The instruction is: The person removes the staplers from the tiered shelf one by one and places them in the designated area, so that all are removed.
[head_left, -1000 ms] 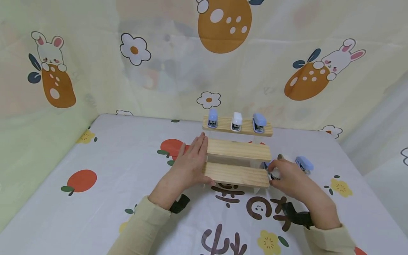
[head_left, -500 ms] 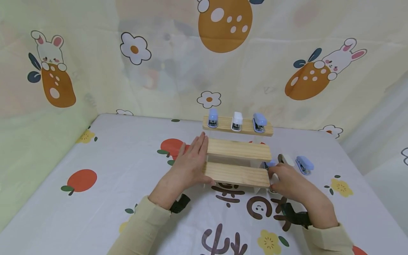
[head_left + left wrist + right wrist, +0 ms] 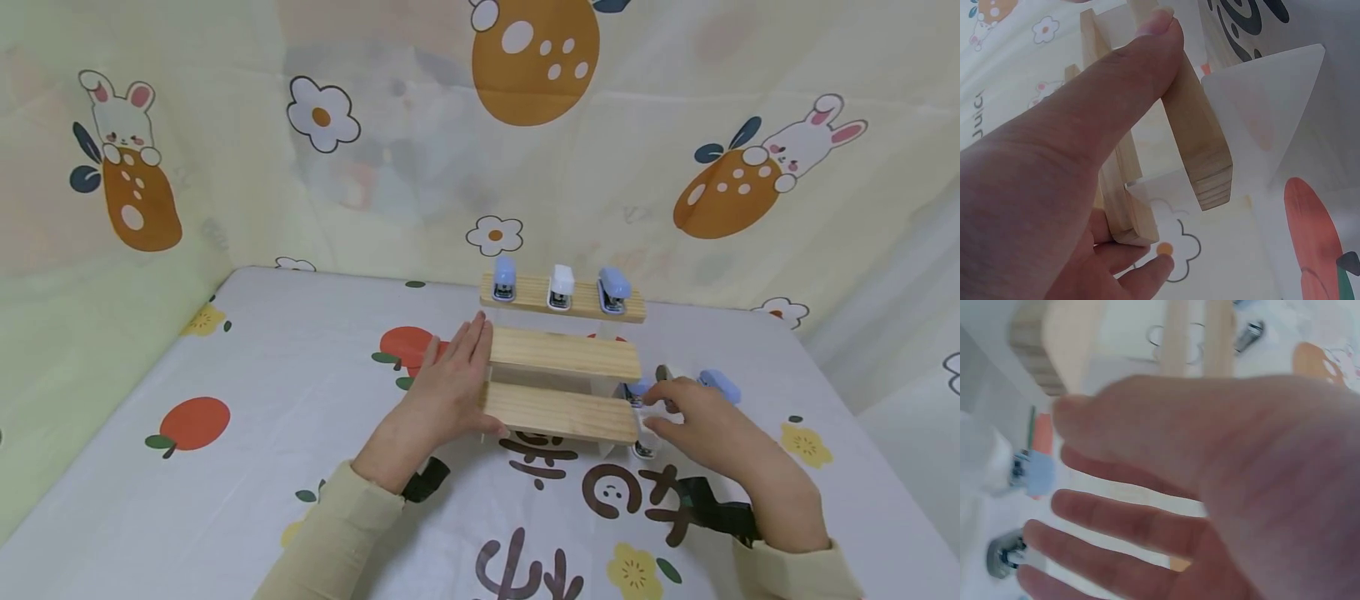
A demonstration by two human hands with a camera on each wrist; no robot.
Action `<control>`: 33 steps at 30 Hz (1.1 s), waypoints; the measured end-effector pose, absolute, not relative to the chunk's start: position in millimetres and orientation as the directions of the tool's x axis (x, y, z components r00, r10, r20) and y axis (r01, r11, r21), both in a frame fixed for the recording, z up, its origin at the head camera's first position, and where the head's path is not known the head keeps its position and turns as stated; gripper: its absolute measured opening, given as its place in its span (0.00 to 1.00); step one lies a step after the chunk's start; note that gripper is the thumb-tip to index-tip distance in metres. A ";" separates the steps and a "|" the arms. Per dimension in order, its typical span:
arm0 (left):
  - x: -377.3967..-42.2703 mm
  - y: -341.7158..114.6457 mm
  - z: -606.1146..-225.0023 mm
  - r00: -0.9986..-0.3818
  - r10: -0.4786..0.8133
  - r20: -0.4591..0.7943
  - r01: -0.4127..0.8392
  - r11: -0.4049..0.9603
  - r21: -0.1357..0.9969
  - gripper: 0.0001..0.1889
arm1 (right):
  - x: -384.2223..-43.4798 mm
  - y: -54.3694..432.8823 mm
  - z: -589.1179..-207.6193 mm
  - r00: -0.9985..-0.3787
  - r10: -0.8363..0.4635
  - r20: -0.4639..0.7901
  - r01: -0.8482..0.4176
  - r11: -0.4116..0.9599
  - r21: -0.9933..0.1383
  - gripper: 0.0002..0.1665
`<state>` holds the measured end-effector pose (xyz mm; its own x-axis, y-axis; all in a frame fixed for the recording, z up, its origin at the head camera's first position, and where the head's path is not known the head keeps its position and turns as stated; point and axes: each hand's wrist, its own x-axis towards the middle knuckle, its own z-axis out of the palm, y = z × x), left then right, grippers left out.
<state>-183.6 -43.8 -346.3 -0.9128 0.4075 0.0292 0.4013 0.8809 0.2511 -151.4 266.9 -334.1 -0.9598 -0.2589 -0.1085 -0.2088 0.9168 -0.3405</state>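
A three-step wooden rack with translucent supports has staplers on its top board [image 3: 534, 297]; its middle board [image 3: 562, 352] and lowest board [image 3: 558, 412] are bare. My left hand [image 3: 442, 392] rests along the rack's left end, fingers straight, thumb on the lowest board's front corner. My right hand [image 3: 712, 429] hovers at the right, thumb and fingers apart, nothing between them. Just beside it a white stapler [image 3: 646, 437] stands on the cloth by the lowest board's end. Behind that are a blue stapler [image 3: 637, 390] and a partly hidden dark-and-white one [image 3: 666, 375].
On the top board sit a blue stapler [image 3: 505, 279], a white one [image 3: 561, 287] and another blue one [image 3: 614, 288]. One more blue stapler [image 3: 720, 385] lies beyond my right hand. A patterned cloth [image 3: 300, 375] covers the table; a printed curtain [image 3: 405, 192] hangs behind.
My right hand has let go of the white stapler beside the rack and drawn back slightly to the right, its fingers spreading. The left hand keeps its place on the rack.
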 end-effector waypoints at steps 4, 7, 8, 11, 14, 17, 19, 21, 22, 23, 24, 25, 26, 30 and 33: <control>-184.0 -43.6 -346.8 -0.911 0.412 0.027 0.404 0.878 0.254 0.73 | -148.9 267.6 -326.1 -0.971 -0.238 -0.009 -0.220 0.914 -0.341 0.15; -184.1 -43.5 -347.5 -0.911 0.412 0.027 0.405 0.878 0.254 0.73 | -149.3 262.2 -320.1 -0.973 -0.219 0.068 -0.229 0.910 -0.346 0.16; -184.2 -43.4 -347.8 -0.911 0.412 0.028 0.405 0.878 0.255 0.74 | -149.9 259.6 -317.5 -0.973 -0.213 0.095 -0.232 0.909 -0.346 0.16; -183.8 -43.4 -348.0 -0.912 0.408 0.031 0.403 0.880 0.251 0.74 | -152.5 253.1 -308.4 -0.963 -0.198 0.184 -0.252 0.903 -0.347 0.16; -183.3 -43.5 -348.0 -0.913 0.407 0.034 0.403 0.881 0.249 0.74 | -156.2 246.9 -298.5 -0.935 -0.194 0.298 -0.293 0.894 -0.338 0.16; -183.0 -43.7 -347.7 -0.912 0.407 0.037 0.403 0.881 0.247 0.74 | -161.4 240.6 -290.6 -0.896 -0.199 0.396 -0.339 0.884 -0.322 0.18; -183.0 -43.8 -347.6 -0.912 0.407 0.039 0.404 0.881 0.246 0.74 | -165.4 236.5 -287.0 -0.876 -0.203 0.437 -0.360 0.879 -0.313 0.19; -183.2 -43.9 -347.7 -0.912 0.408 0.039 0.405 0.881 0.243 0.74 | -169.2 232.4 -284.5 -0.862 -0.205 0.464 -0.374 0.875 -0.308 0.22; -183.2 -43.9 -347.6 -0.911 0.410 0.039 0.406 0.881 0.242 0.74 | -171.1 230.4 -283.7 -0.856 -0.205 0.474 -0.378 0.873 -0.306 0.23; -183.4 -44.0 -347.7 -0.911 0.411 0.039 0.407 0.881 0.242 0.74 | -173.0 228.5 -283.0 -0.852 -0.204 0.482 -0.381 0.873 -0.305 0.24; -183.5 -44.1 -347.6 -0.911 0.411 0.039 0.408 0.880 0.242 0.74 | -174.9 226.5 -282.2 -0.848 -0.205 0.488 -0.386 0.871 -0.304 0.25; -183.5 -44.1 -347.4 -0.910 0.412 0.039 0.409 0.880 0.241 0.74 | -176.7 224.8 -281.7 -0.843 -0.208 0.496 -0.392 0.869 -0.302 0.26; -183.6 -44.1 -347.5 -0.910 0.413 0.039 0.410 0.880 0.241 0.74 | -178.5 223.0 -281.2 -0.841 -0.210 0.499 -0.396 0.867 -0.303 0.27; -183.9 -44.4 -347.8 -0.909 0.415 0.042 0.412 0.878 0.243 0.74 | -186.3 215.9 -279.3 -0.845 -0.224 0.485 -0.404 0.862 -0.306 0.30; -184.4 -44.3 -348.8 -0.909 0.414 0.044 0.412 0.879 0.242 0.74 | -192.6 210.8 -278.3 -0.844 -0.245 0.478 -0.419 0.856 -0.302 0.31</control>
<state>-184.4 -44.3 -348.8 -0.9093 0.4139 0.0435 0.4115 0.8786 0.2423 -192.6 210.8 -278.3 -0.8436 -0.2445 0.4781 -0.4192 0.8564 -0.3016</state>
